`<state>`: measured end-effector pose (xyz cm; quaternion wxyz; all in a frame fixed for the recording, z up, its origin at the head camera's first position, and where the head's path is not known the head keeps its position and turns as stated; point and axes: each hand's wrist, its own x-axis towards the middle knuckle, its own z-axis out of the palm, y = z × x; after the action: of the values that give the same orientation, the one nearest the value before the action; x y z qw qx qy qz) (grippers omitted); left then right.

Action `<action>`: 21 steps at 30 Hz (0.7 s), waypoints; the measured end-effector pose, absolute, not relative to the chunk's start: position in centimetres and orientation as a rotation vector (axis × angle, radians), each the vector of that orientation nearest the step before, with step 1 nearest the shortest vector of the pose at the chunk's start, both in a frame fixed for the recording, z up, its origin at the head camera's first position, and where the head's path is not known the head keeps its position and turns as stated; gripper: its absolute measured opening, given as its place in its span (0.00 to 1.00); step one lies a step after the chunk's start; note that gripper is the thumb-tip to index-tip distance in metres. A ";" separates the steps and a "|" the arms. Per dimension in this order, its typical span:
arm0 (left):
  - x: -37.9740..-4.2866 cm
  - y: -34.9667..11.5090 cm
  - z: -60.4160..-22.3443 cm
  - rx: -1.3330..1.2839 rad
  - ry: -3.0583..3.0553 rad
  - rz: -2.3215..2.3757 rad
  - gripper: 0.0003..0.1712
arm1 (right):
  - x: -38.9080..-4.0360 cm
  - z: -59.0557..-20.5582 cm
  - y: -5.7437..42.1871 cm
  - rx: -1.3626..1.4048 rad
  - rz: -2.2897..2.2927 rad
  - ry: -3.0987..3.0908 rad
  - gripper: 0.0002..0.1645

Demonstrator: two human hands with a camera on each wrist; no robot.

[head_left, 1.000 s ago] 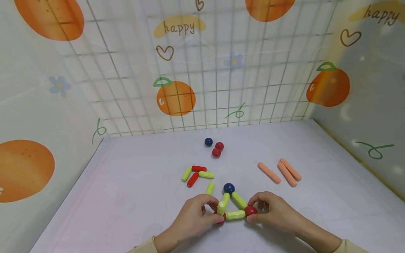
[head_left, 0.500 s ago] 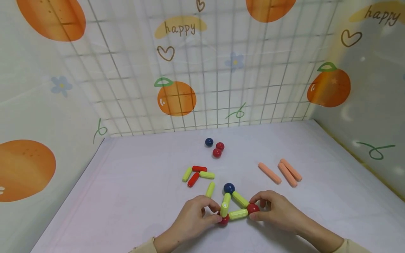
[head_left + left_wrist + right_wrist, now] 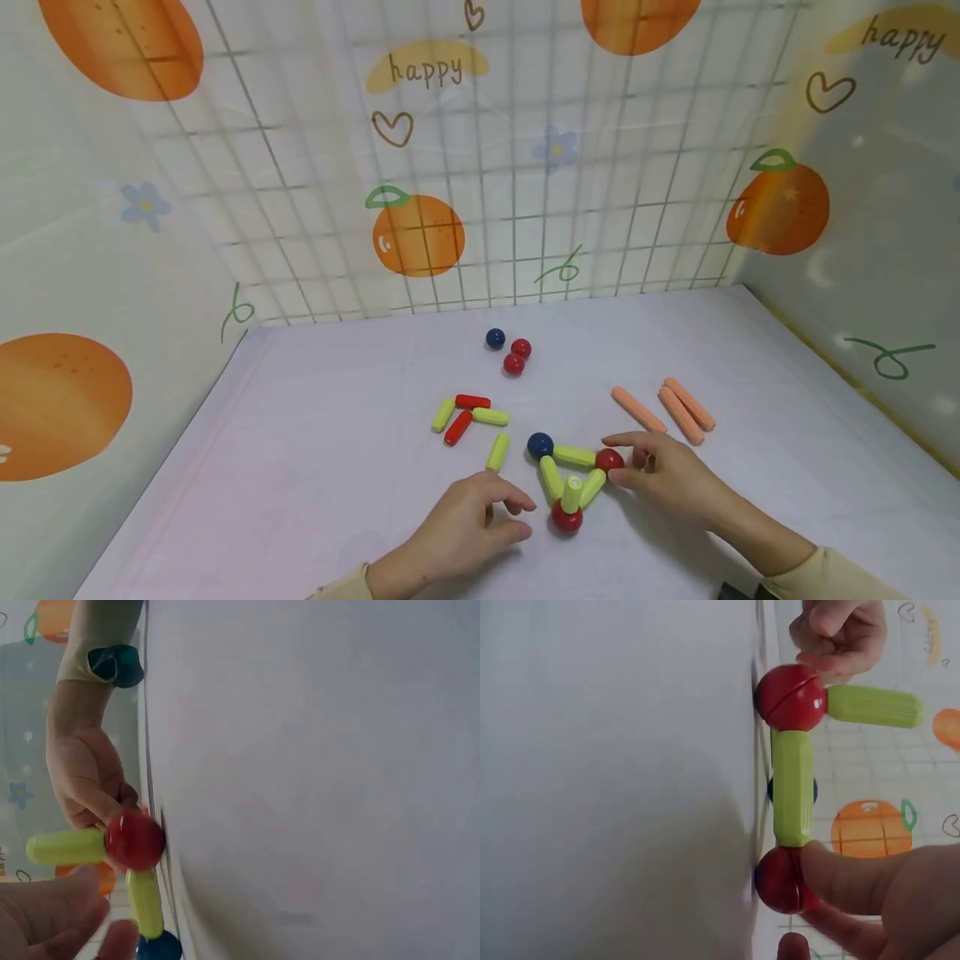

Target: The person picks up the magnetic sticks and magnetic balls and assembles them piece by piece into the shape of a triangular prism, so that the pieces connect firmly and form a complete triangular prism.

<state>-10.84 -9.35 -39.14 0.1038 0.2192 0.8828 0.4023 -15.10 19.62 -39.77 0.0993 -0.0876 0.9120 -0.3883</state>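
Triangle (image 3: pixel 551 477) of ridged, plastic-looking lime-green rods (image 3: pixel 575 456) and glossy balls (image 3: pixel 540 446) is being supported by pale tabletop (image 3: pixel 330 433); right glossy red ball (image 3: pixel 608 460) is being pinched by right hand (image 3: pixel 671 479), apparently for steadying; upright lime-green rod (image 3: pixel 572 495) is being borne by near glossy red ball (image 3: pixel 566 517), beside which nothing is being held by left hand (image 3: pixel 472 522), thumb and fingers parted.

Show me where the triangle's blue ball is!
In the head view, the blue ball is the far left corner of the triangle, joined to two green sticks, left of the red ball in the right hand.
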 end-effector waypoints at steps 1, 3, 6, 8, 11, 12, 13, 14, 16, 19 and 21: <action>-10.9 -9.3 -39.0 0.635 2.622 1.162 0.14 | -15.4 -39.8 19.7 -0.261 -1.137 2.722 0.26; -11.2 -9.1 -38.6 0.591 2.654 1.096 0.20 | -15.8 -39.8 19.9 -0.278 -1.122 2.766 0.25; -11.8 -8.7 -38.2 0.538 2.708 0.954 0.31 | -16.4 -39.9 19.9 -0.358 -1.080 2.848 0.20; -12.3 -8.4 -38.1 0.534 2.747 0.842 0.37 | -16.7 -40.0 19.8 -0.415 -1.030 2.913 0.18; -13.2 -8.0 -38.2 0.533 2.822 0.692 0.40 | -17.1 -40.1 19.5 -0.451 -0.965 2.976 0.15; -13.4 -7.9 -38.3 0.533 2.846 0.657 0.39 | -17.2 -40.1 19.4 -0.447 -0.944 2.987 0.14; -13.6 -7.9 -38.4 0.530 2.863 0.639 0.37 | -17.3 -40.1 19.3 -0.436 -0.931 2.991 0.13; -13.8 -7.8 -38.5 0.523 2.878 0.629 0.35 | -17.3 -40.0 19.2 -0.421 -0.931 2.983 0.12; -14.0 -7.9 -38.6 0.515 2.895 0.646 0.30 | -17.5 -39.8 19.0 -0.382 -0.922 2.967 0.11; -14.0 -7.9 -38.7 0.505 2.887 0.688 0.25 | -18.5 -39.2 19.0 -0.373 -0.943 2.933 0.12; -13.9 -7.8 -38.8 0.510 2.883 0.697 0.25 | -19.6 -38.8 19.0 -0.369 -0.951 2.916 0.14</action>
<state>-13.89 -7.84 -38.75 0.0662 0.1690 0.9558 0.2311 -19.62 19.04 -38.76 0.0262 -0.1194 0.9436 -0.3078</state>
